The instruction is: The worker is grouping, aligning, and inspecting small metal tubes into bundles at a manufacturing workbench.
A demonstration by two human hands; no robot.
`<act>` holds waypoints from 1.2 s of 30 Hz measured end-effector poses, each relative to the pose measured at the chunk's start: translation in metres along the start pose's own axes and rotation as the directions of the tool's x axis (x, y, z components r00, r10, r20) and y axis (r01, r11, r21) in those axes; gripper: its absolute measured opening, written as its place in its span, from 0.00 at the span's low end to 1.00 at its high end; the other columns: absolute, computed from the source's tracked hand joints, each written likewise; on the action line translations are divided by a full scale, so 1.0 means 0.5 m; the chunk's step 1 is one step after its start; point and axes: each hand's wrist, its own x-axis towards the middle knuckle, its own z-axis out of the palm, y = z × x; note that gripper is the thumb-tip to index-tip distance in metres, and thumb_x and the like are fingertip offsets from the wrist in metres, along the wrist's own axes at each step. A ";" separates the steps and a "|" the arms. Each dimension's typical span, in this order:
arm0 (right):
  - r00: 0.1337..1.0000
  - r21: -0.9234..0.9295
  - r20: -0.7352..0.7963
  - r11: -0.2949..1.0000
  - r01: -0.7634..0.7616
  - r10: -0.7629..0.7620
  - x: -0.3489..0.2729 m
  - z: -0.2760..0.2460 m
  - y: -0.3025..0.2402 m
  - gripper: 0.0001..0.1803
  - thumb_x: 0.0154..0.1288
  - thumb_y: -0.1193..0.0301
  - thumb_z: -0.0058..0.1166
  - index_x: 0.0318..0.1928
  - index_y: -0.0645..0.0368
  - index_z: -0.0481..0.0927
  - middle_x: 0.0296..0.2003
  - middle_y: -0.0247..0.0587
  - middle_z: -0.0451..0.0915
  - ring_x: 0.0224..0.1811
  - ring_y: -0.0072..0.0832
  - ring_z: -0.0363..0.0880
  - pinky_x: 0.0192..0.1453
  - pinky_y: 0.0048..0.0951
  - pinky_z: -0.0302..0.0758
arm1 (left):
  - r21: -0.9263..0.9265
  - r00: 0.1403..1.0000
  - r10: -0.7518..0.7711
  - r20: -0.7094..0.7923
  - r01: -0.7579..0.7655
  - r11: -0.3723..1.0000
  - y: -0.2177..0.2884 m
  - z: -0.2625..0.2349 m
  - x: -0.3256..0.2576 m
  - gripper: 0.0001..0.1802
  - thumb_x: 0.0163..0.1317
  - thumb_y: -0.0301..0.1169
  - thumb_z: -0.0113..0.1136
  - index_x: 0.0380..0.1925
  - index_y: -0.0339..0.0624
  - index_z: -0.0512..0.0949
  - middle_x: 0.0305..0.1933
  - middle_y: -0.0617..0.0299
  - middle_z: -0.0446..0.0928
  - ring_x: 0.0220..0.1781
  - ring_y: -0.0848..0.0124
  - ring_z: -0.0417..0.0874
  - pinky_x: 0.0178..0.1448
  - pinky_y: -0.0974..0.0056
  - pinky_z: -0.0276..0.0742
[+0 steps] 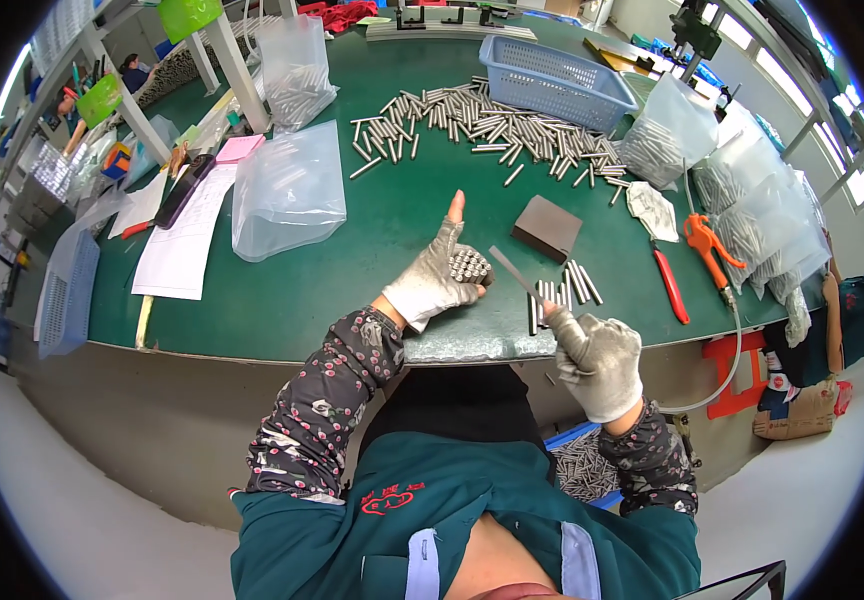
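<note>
At the frame's centre, the left hand [430, 286] had its fingers around a bundle of cylindrical metal pins [470, 265]. Lower right of centre, the right hand [600, 366] gripped a thin metal strip [514, 270].

The view looks steeply down from the wearer's head and faces the far side of the green surface [392, 215], with the torso [482, 495] filling the near middle. The left hand [424, 286] and right hand [598, 366] show at close range; the fisheye bends edges toward its rim.
</note>
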 end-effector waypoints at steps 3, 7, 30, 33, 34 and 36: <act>1.000 0.081 -0.024 0.997 0.007 -0.005 0.004 0.015 -0.010 0.27 0.35 0.80 0.50 0.44 0.53 0.76 0.13 0.36 0.66 0.13 0.31 0.67 0.19 0.31 0.63 | 0.035 1.000 0.015 -0.010 -0.015 0.999 -0.001 0.001 0.002 0.61 0.40 0.12 0.57 0.63 0.67 0.28 0.29 0.64 0.71 0.31 0.77 0.71 0.40 0.73 0.70; 1.000 0.114 -0.013 0.993 0.009 -0.008 0.009 0.028 -0.024 0.25 0.37 0.79 0.51 0.43 0.52 0.77 0.14 0.36 0.66 0.13 0.31 0.68 0.19 0.31 0.64 | 0.022 0.997 0.069 0.035 -0.070 0.997 -0.010 -0.003 0.003 0.62 0.41 0.13 0.58 0.62 0.67 0.26 0.30 0.61 0.72 0.30 0.76 0.73 0.39 0.72 0.71; 0.963 -0.041 0.128 0.969 0.244 -0.237 0.035 0.019 0.014 0.22 0.45 0.75 0.50 0.46 0.53 0.75 0.15 0.32 0.68 0.15 0.27 0.69 0.19 0.30 0.63 | 0.014 0.991 0.091 0.095 -0.093 0.996 -0.011 -0.003 0.001 0.63 0.38 0.14 0.60 0.62 0.70 0.27 0.32 0.61 0.72 0.32 0.76 0.73 0.40 0.70 0.72; 0.949 -0.046 0.145 0.956 0.289 -0.280 0.049 0.013 0.016 0.20 0.48 0.74 0.49 0.46 0.54 0.74 0.16 0.33 0.68 0.16 0.27 0.69 0.19 0.30 0.63 | 0.016 0.994 0.066 0.088 -0.068 0.998 -0.005 -0.002 0.001 0.63 0.38 0.12 0.58 0.62 0.71 0.27 0.32 0.62 0.71 0.32 0.76 0.72 0.40 0.71 0.73; 0.948 -0.061 0.131 0.952 0.300 -0.291 0.052 0.016 0.013 0.20 0.48 0.74 0.49 0.46 0.54 0.74 0.16 0.33 0.68 0.16 0.28 0.69 0.19 0.30 0.63 | -0.016 0.996 0.048 0.080 -0.046 0.999 -0.001 -0.001 0.002 0.63 0.38 0.11 0.57 0.62 0.71 0.28 0.32 0.62 0.71 0.32 0.76 0.72 0.40 0.70 0.73; 0.940 -0.112 0.137 0.938 0.327 -0.311 0.054 0.024 0.021 0.20 0.49 0.72 0.48 0.47 0.53 0.73 0.17 0.33 0.69 0.16 0.28 0.69 0.19 0.29 0.62 | -0.046 0.997 0.028 0.072 -0.024 0.999 0.001 -0.001 0.001 0.62 0.38 0.11 0.55 0.62 0.71 0.28 0.32 0.61 0.71 0.32 0.76 0.72 0.40 0.70 0.73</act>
